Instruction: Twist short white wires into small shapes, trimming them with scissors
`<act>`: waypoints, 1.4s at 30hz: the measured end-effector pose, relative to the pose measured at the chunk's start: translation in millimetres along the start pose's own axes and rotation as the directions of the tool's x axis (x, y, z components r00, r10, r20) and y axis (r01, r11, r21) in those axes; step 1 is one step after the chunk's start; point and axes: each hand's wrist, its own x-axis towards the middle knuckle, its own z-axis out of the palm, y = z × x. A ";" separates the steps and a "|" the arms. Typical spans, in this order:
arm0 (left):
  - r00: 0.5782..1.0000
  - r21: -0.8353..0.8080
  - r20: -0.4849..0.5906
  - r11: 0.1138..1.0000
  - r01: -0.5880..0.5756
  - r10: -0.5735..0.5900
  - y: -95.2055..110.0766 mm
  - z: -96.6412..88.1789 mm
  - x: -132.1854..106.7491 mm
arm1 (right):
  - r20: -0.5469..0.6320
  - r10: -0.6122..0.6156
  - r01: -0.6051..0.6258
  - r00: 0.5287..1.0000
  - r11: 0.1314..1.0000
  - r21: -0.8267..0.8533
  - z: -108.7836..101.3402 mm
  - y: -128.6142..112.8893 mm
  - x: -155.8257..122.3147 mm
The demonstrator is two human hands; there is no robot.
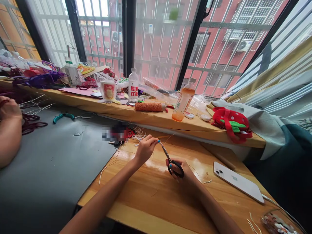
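My left hand (145,150) is closed in a pinch above the wooden table (136,201), with thumb and forefinger together on a thin brown thread (170,138). One end of the thread sticks out past the fingertips; the rest is hard to follow. In my right hand (186,175) is a pair of scissors (165,152) with black handles, fingers through the loops. Its blades look nearly closed, and their tips point up at my left fingertips, close to the thread. Whether the blades touch the thread I cannot tell.
A white phone (237,182) on a cable lies at right. Along the sill stand a thread spool (149,107), a clear bottle (133,87), an orange drink bottle (182,102) and a red bag (231,123). Teal pliers (63,117) and another person's arm (9,136) are at left.
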 end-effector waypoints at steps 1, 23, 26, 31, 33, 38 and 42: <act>1.000 -0.001 -0.002 1.000 0.011 -0.011 -0.8 -0.7 1.0 | -0.002 0.006 -0.006 1.000 1.000 -0.004 -1.1 -2.4 -0.3; 0.996 0.004 0.082 1.000 -0.020 0.019 -1.6 1.7 0.3 | -0.090 0.076 -0.086 0.993 0.991 -0.106 -2.9 0.3 1.8; 0.996 0.003 0.084 1.000 -0.021 0.021 -1.4 2.8 -0.5 | -0.117 0.080 -0.091 0.990 0.992 -0.090 -2.4 1.0 1.3; 0.998 -0.012 0.060 1.000 0.024 -0.023 -3.5 -0.1 1.8 | -0.179 0.036 -0.054 0.983 0.994 -0.096 -1.8 1.5 2.6; 0.998 -0.002 0.027 0.999 0.054 -0.054 -6.0 -3.1 4.7 | -0.228 0.017 -0.043 0.974 0.993 -0.108 -3.6 1.5 3.9; 0.980 -0.007 -0.047 0.981 0.194 -0.195 -19.8 -12.8 12.6 | -0.310 -0.173 0.006 0.935 0.880 -0.474 -16.8 2.2 4.9; 0.907 -0.104 -0.042 0.904 0.414 -0.420 -37.5 -17.9 16.0 | -0.103 -0.299 0.104 0.949 0.605 -0.790 -21.7 -1.2 -0.3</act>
